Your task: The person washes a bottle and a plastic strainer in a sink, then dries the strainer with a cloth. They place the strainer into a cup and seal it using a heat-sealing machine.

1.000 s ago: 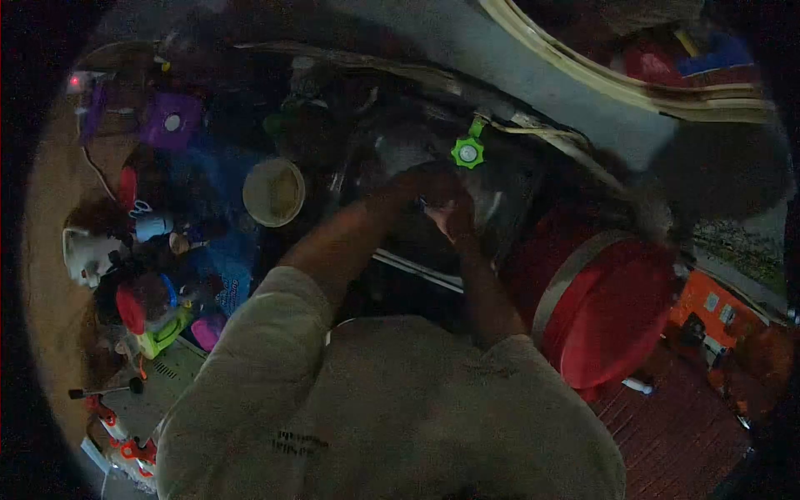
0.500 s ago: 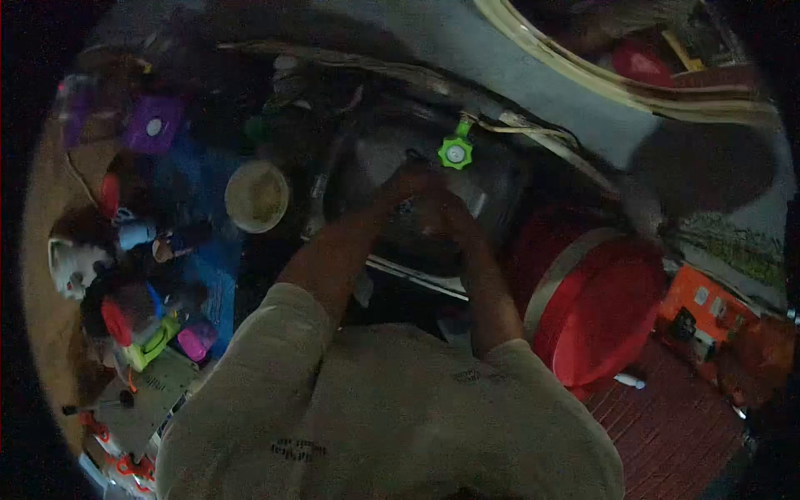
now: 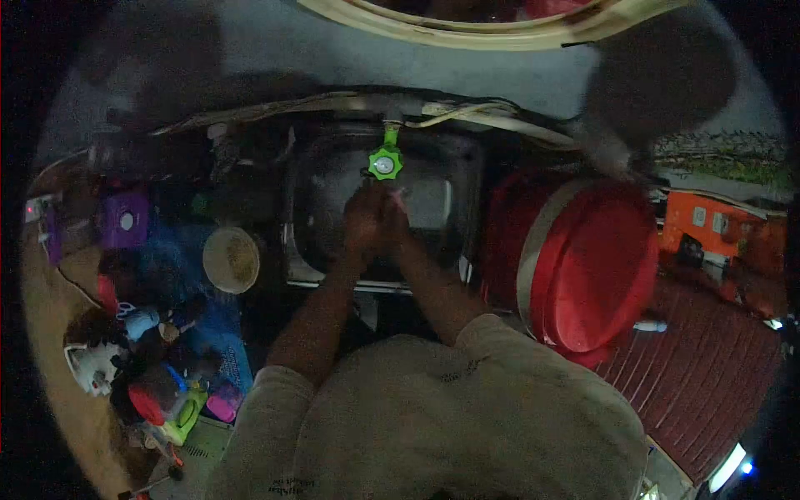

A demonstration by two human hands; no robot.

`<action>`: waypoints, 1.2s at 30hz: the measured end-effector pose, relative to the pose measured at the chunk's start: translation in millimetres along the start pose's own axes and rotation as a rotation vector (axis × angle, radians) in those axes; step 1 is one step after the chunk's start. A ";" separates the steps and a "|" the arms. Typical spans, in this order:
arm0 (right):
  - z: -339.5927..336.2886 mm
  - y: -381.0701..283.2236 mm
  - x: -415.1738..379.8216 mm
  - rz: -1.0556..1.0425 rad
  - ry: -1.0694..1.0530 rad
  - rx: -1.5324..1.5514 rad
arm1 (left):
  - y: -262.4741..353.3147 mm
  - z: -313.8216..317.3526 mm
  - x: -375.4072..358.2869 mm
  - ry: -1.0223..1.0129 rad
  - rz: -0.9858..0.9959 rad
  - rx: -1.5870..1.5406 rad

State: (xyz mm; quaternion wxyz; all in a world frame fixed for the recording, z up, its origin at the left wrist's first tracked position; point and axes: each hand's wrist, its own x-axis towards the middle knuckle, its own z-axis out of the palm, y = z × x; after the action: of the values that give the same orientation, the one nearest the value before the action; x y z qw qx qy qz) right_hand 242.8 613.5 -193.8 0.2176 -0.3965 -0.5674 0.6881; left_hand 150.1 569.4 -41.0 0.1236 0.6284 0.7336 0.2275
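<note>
Both my hands are close together over a metal sink basin [image 3: 325, 179], just below a tap with a green star-shaped knob [image 3: 385, 164]. My left hand [image 3: 363, 221] is on the left, its fingers dark and blurred. Against it on the right lies my right hand [image 3: 395, 218], its fingers hard to make out. A small pinkish spot shows by the right hand, too small to name. Whether either hand holds anything cannot be seen.
A large red drum [image 3: 600, 267] with a pale band stands right of the sink. Left are a round pale tub [image 3: 231, 260], a purple box [image 3: 125, 219] and a pink item [image 3: 223, 403]. An orange box [image 3: 704, 223] is at the far right. Pipes run behind the sink.
The view has shifted, so the sink and tap now appear further left. My hands have drawn close together beneath the tap and stand out more clearly against the basin.
</note>
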 end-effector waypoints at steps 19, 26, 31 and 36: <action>-41.5 3.7 34.4 -0.215 -0.115 -0.836 | -73.9 77.2 37.3 -0.089 -0.461 -0.578; -73.9 -35.5 -29.0 -0.101 0.036 -0.339 | -41.5 53.4 64.8 -0.167 -0.173 -0.167; -98.0 -54.6 -48.8 0.371 0.258 1.099 | -25.0 15.9 73.7 -0.349 -0.585 -0.931; -63.7 -110.5 -21.8 0.123 0.082 0.608 | -39.4 63.1 30.2 -0.038 -1.068 -1.727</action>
State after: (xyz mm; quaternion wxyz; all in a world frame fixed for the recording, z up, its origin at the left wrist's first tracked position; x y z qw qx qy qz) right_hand 289.6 664.8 -84.6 0.3072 -0.3742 -0.3012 0.8215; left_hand 140.1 606.0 -111.8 0.6327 -0.0822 0.5010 0.5847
